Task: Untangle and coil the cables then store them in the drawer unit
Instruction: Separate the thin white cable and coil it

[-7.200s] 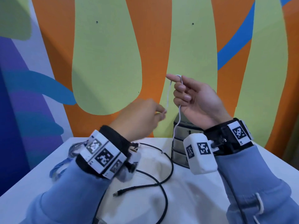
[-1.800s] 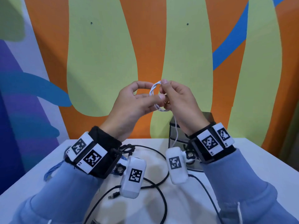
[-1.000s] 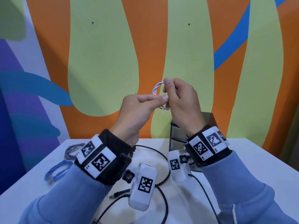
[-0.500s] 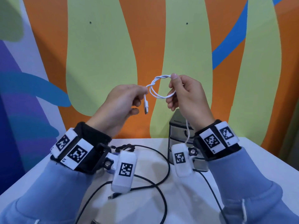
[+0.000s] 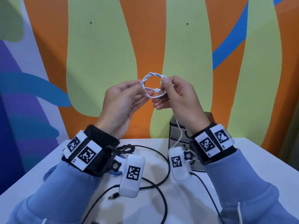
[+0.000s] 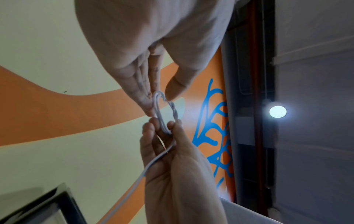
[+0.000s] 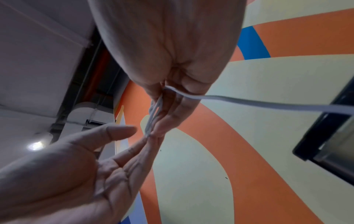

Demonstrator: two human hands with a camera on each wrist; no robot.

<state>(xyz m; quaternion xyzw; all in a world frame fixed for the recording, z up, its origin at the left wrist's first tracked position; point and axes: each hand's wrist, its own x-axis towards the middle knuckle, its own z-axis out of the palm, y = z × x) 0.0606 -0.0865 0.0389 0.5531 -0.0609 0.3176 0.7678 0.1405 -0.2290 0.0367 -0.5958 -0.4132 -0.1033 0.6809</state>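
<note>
A white cable (image 5: 152,85) is wound into a small ring and held up in front of the wall. My right hand (image 5: 174,92) pinches its right side between thumb and forefinger. My left hand (image 5: 126,96) holds the left side between the thumb and nearly straight fingers (image 6: 145,98). The cable's plug end (image 5: 156,90) lies across the ring. A loose white tail (image 7: 249,101) runs from the right hand down past the wrist. The grey drawer unit (image 5: 172,131) stands on the table behind my right wrist, mostly hidden.
A long black cable (image 5: 166,164) loops over the white table (image 5: 258,167), its USB plug (image 5: 111,197) lying near the front. A braided black cable (image 5: 127,148) and a blue cable (image 5: 48,172) lie under my left forearm. The painted wall is close behind.
Half a second ago my left hand held the plug end dangling left of the ring. Now the plug lies across the ring and the left hand holds the ring's left side.
</note>
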